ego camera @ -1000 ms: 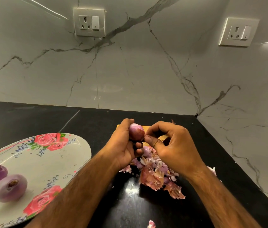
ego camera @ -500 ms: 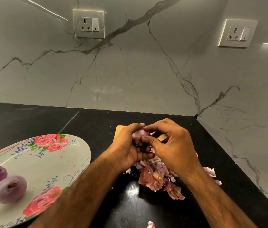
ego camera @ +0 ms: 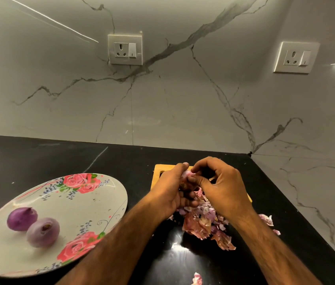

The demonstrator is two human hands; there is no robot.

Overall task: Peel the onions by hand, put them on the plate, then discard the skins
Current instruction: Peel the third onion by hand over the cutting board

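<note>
Left hand (ego camera: 170,194), right hand (ego camera: 222,190) grip onion (ego camera: 187,174), centre | skins (ego camera: 199,225), hands mask board (ego camera: 162,168) | two peeled onions (ego camera: 43,232) on plate (ego camera: 76,202), lower left

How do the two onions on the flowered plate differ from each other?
The left onion is deep purple; the right onion is a paler lilac. The left onion shows a pointed tip at its upper right, while the right onion turns a brown end towards the camera. Both are round and lie side by side on the plate.
</note>
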